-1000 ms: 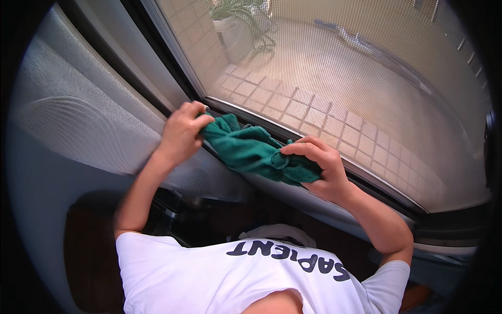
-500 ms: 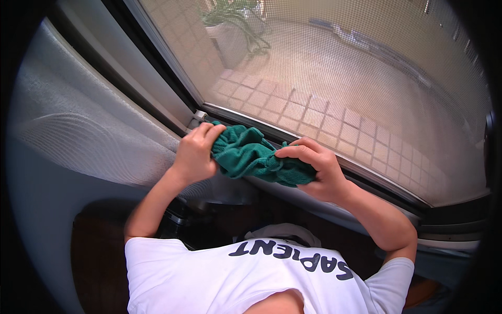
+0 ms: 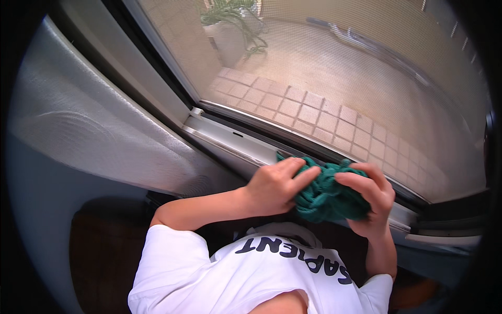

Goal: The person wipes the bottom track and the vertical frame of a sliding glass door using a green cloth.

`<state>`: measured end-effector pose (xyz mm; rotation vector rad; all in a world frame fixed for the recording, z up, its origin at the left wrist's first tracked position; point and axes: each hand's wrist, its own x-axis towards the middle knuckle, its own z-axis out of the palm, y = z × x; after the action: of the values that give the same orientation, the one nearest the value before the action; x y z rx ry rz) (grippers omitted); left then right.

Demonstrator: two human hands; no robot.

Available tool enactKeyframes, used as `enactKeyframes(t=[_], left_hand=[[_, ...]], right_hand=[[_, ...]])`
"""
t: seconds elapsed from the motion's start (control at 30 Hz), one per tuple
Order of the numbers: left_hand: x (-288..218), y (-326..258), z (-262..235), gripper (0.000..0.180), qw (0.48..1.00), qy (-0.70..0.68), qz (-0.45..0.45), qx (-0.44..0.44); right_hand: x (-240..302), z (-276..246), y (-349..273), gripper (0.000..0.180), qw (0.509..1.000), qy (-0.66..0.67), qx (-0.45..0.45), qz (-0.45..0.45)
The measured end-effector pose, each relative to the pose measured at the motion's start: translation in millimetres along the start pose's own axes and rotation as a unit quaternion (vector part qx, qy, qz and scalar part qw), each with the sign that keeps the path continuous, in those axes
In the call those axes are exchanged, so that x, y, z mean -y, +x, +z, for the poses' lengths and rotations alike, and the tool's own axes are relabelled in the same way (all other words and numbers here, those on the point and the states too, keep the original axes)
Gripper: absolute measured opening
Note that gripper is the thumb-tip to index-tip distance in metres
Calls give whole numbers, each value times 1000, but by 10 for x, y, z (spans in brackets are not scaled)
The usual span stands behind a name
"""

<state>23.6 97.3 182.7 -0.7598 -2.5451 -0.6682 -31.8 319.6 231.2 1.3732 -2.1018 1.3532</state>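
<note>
A bunched green cloth (image 3: 327,201) is gathered between my two hands over the window sill track (image 3: 230,135). My left hand (image 3: 277,186) is closed on its left end, the fingers pressed into the folds. On the other end, my right hand (image 3: 371,196) grips the cloth with thumb and fingers curled round it. The cloth hides the part of the track beneath it. Its left tip touches or lies just above the white frame; I cannot tell which.
Beyond the track stands a mesh window screen (image 3: 314,57), with a tiled ledge (image 3: 293,102) and a potted plant (image 3: 230,31) outside. A pale curtain (image 3: 99,131) hangs at the left. At the lower right, the dark window frame (image 3: 449,212) meets the sill.
Both hands have moved right along the track with the green cloth and drawn closer together, bunching it more. The left stretch of the white track now shows.
</note>
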Motion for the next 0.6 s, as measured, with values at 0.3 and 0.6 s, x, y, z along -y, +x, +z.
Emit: enactKeyframes(t=[0.3, 0.6], left_hand=[[-637, 525, 867, 56, 990, -42, 137, -9], [-1015, 835, 1196, 60, 973, -85, 209, 40]], right_hand=[[201, -423, -1077, 33, 947, -130, -263, 132], [337, -499, -1669, 36, 898, -168, -343, 219]])
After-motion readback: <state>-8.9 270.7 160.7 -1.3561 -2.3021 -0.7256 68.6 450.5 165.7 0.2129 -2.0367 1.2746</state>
